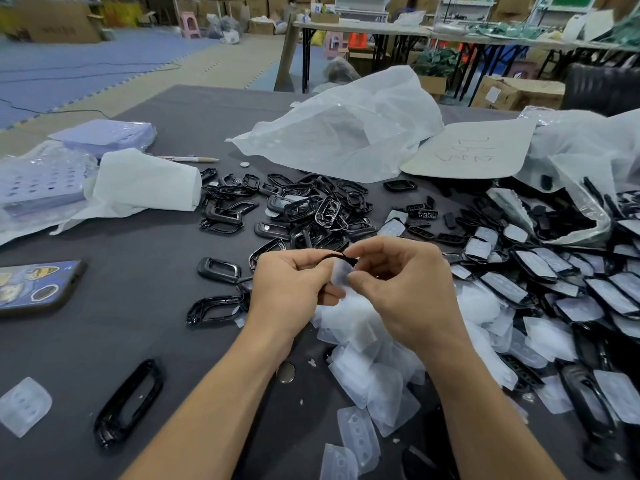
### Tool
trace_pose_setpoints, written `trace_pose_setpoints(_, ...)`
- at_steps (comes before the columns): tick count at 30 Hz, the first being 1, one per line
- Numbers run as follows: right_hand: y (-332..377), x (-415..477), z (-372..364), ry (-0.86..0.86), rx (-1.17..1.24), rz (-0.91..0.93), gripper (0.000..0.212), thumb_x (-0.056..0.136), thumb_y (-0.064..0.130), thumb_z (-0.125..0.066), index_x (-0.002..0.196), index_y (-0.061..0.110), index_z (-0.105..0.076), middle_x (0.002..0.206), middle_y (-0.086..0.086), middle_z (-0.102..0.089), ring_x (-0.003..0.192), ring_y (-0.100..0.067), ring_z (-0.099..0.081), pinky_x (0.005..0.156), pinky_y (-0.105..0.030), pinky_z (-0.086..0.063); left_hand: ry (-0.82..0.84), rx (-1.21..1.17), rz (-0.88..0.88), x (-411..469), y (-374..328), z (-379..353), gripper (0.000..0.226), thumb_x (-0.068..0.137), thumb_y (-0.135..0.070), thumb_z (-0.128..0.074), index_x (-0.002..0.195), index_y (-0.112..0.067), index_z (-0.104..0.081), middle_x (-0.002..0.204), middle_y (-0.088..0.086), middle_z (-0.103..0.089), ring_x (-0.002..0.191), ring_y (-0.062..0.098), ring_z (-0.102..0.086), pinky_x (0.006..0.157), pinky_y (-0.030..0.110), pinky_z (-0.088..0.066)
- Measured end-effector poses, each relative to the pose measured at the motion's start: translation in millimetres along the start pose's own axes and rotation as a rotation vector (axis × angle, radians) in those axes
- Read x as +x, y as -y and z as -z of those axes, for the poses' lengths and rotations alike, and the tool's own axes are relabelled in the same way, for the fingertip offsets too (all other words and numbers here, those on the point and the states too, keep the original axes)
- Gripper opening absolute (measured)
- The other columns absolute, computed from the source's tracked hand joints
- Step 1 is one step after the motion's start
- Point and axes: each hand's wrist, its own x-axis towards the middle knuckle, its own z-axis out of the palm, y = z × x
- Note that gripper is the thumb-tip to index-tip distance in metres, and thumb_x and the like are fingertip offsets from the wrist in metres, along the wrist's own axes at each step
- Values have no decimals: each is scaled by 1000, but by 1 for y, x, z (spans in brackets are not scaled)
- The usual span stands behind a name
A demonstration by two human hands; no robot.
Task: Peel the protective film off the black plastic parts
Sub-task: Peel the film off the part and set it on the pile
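Hands [349,289] — black part [329,255] pinched between

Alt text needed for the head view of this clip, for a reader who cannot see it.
A person's left hand grips a black plastic part above a dark table while the right hand pinches its translucent film. Beneath the hands lie peeled film pieces, beyond them stripped black frames, and film-covered parts crowd the right.

phone [38,285] cropped (left edge), part [333,255] mostly hidden
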Motion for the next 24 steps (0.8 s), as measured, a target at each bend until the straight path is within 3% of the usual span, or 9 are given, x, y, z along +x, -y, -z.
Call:
trace_pose_setpoints(3, 0, -2, -5, -85, -81, 13, 27, 72, 4, -90, 83, 27, -79, 69, 12, -72, 63, -4, -68, 60, -10, -50, 55, -25, 21, -1, -2, -1, 22, 93, -1, -71, 84, -15, -85, 69, 12, -76, 53, 14, -67, 52, 22, -54)
trace_pose_setpoints(9, 2, -5, -9, -147, -167, 107, 31, 72, -1, -86, 84, 26, -79, 70, 14, -70, 68, -6, -67, 64, -12, -51, 90, -100, 71, 0, -7, 1, 23, 96, -8, -67, 80, -7, -83, 72, 14, -76, 57, 19, -70, 52, 22, -55)
trace_pose_setpoints(13, 0, -5, -9, -158, -182, 122, 34, 71, -3, -85, 86, 27, -79, 70, 14, -71, 70, -6, -68, 66, -14, -53, 142, -132, 80, -1, -9, 2, 26, 98, -15, -66, 80, -11, -84, 75, 14, -77, 60, 19, -72, 53, 22, -56)
trace_pose_setpoints(17, -2, -3, -8, -166, -156, 133, 32, 72, 1, -86, 89, 28, -79, 74, 15, -72, 71, -7, -69, 68, -19, -55, 174, -75, 37, -1, -8, 3, 29, 90, 4, -67, 82, -16, -85, 76, 9, -78, 62, 14, -73, 55, 19, -56)
trace_pose_setpoints(21, -3, 0, -6, -256, 81, 53, 28, 78, 8, -86, 97, 27, -80, 80, 10, -76, 72, -11, -72, 68, -22, -58, 119, -142, 68, -1, -8, 3, 33, 90, 9, -62, 79, -13, -84, 81, 13, -79, 63, 16, -74, 54, 20, -57)
trace_pose_setpoints(24, -7, 7, 4, -389, 338, -74, 19, 84, 5, -77, 88, 23, -80, 77, -1, -76, 66, -14, -69, 64, -25, -53, 79, -235, 104, 3, -8, 4, 36, 93, 7, -62, 73, -13, -84, 84, 13, -80, 64, 16, -76, 55, 21, -58)
